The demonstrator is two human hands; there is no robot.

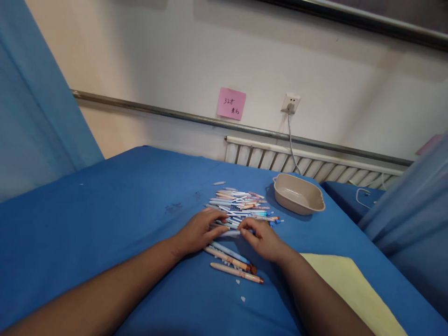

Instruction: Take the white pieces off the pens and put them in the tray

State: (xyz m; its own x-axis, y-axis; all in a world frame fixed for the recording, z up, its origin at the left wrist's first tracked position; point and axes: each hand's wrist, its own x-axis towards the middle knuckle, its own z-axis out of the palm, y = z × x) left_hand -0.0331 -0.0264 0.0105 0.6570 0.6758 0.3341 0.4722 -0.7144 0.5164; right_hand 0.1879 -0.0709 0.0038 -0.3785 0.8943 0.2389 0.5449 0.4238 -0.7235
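Note:
My left hand (pixel 199 231) is closed on one end of a pale pen (pixel 231 234), thumb along it and fingers curled. My right hand (pixel 263 239) pinches the pen's other end between thumb and forefinger. Just beyond both hands lies a loose pile of pens, pen parts and thin white refills (pixel 238 205). Closer to me, a blue pen (pixel 231 252) and an orange-tipped pen (pixel 227 258) lie side by side. Nearest of all is a peach-coloured pen (pixel 236 272) with a brown end. Small whitish bits (pixel 242 298) are scattered beside it.
A beige plastic basin (pixel 297 193) stands at the back right of the blue-covered table (pixel 122 196). Yellow cloth or paper (pixel 346 284) lies at the right. Behind are a radiator (pixel 266 158), a metal rail (pixel 157 111) and a plugged-in cable (pixel 291 140). Blue curtains (pixel 38 93) hang at the sides.

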